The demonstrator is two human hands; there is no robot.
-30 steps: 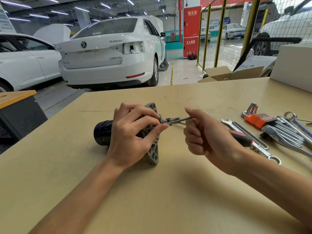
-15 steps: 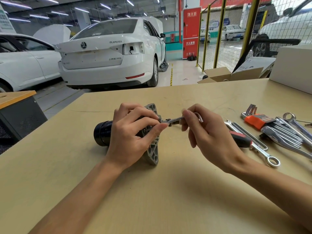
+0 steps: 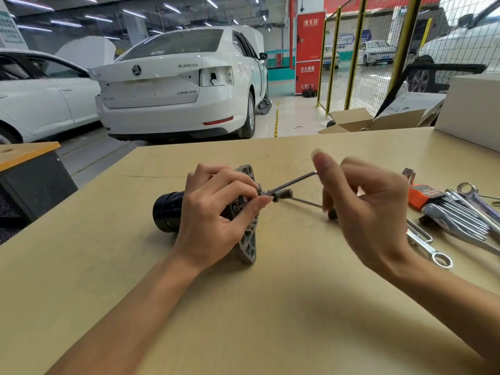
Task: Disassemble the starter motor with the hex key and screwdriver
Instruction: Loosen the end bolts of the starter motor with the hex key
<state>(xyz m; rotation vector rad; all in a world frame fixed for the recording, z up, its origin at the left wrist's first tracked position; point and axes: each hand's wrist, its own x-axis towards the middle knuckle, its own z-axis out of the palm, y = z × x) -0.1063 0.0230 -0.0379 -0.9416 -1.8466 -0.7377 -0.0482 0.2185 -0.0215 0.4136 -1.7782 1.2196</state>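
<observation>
- White saloon car (image 3: 178, 87) parked behind tan wooden workbench (image 3: 243, 307).
- Open cardboard box (image 3: 359, 121) beside yellow mesh fence (image 3: 351, 55).
- Chrome spanners (image 3: 460, 220) at bench right.

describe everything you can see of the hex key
The hex key is a thin, L-shaped rod of shiny grey metal. Its long arm slants down and left to the starter motor, where the left hand pinches it near the tip. The bend sits up at the right, next to the blurred fingers of the right hand; whether they touch it cannot be told.
</observation>
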